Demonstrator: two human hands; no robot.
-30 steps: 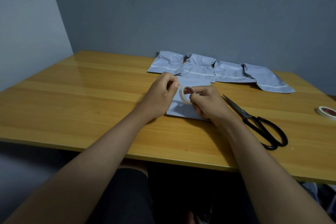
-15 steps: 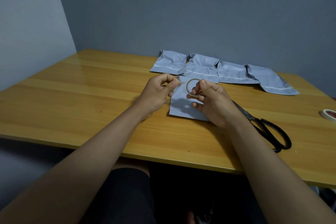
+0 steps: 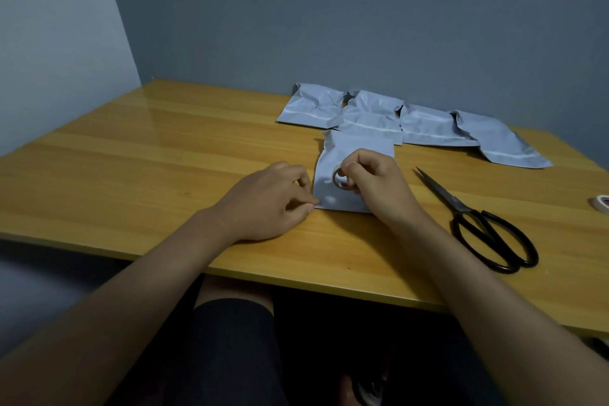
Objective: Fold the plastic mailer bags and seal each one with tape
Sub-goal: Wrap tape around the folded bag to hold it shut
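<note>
Taping step in hand. Right hand [image 3: 379, 181] grip curled round tape roll [image 3: 341, 179], just above folded mailer bag [image 3: 354, 155] on bench [image 3: 164, 155]. Left hand [image 3: 267, 199] pinches near bag's left corner, probably tape end, unclear. Next: press strip over fold, cut with scissors [image 3: 478, 221] right of grip.

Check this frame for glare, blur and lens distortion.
Head view: dim, bluish light; soft glare on the wooden table at far left; the left hand slightly motion-blurred; wide-angle bend along the table's near edge; black scissors sharp.

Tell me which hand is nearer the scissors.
Right. The right hand holds the tape roll just left of the scissors; the left hand rests farther left, beyond the mailer bag.
</note>
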